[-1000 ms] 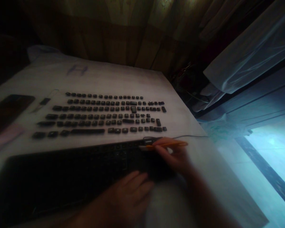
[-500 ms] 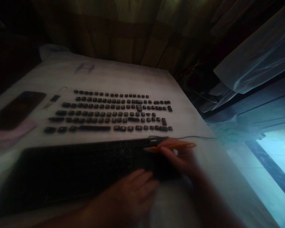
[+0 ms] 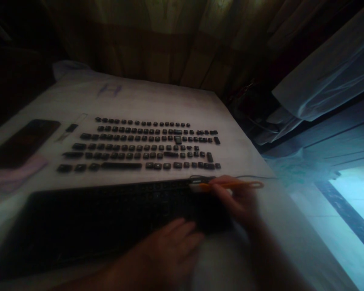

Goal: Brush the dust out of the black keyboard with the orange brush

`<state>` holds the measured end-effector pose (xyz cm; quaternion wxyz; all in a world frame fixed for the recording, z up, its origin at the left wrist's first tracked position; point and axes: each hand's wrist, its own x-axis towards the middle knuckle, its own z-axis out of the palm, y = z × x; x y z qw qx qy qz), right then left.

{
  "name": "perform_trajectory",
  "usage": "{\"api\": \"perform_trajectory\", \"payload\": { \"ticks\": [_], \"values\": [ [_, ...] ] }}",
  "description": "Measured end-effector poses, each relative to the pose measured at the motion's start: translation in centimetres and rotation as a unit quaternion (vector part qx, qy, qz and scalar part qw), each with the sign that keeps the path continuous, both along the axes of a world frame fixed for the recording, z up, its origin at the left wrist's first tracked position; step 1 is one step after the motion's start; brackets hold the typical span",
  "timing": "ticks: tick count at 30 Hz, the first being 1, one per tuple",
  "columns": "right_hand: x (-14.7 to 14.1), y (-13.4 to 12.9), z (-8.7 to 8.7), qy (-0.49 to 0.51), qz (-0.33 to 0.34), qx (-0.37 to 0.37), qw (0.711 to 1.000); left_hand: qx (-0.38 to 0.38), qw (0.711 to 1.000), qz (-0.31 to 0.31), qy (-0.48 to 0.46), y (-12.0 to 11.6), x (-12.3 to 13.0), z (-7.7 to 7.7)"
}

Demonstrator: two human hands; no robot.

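A black keyboard base [image 3: 87,220] with its keycaps off lies along the near side of the table. My right hand [image 3: 235,200] is closed around a paintbrush [image 3: 238,184] with an orange handle and pale bristles; its tip touches the keyboard near the upper right edge. Across the keyboard's front edge rests my left hand [image 3: 176,244], fingers stretched out and holding nothing. Beyond the keyboard, the loose black keycaps [image 3: 121,165] stand in several rows on the white cover.
A dark phone [image 3: 24,141] lies at the left, beside a pink cloth [image 3: 24,173]. A small tool with a black middle and a wire loop [image 3: 72,127] sits left of the keycaps. The keyboard's cable [image 3: 255,176] runs right. Curtains [image 3: 170,48] hang behind the table.
My right hand has shifted slightly right with the paintbrush, along the keyboard's upper edge. My left hand stays in nearly the same place.
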<state>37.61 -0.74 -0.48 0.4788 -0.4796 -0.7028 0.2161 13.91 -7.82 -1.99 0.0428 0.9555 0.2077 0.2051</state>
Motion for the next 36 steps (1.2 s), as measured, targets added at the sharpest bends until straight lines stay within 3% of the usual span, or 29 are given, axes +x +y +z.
{"api": "perform_trajectory", "payload": {
  "ticks": [17,36],
  "values": [
    [-0.9,0.0,-0.6,-0.061,0.017,-0.019,0.998,0.009,1.0,0.01,-0.021,-0.1,0.1,-0.4],
    [-1.4,-0.5,-0.1,-0.003,-0.001,-0.035,0.999,0.018,1.0,0.005,-0.021,-0.1,0.1,-0.2]
  ]
}}
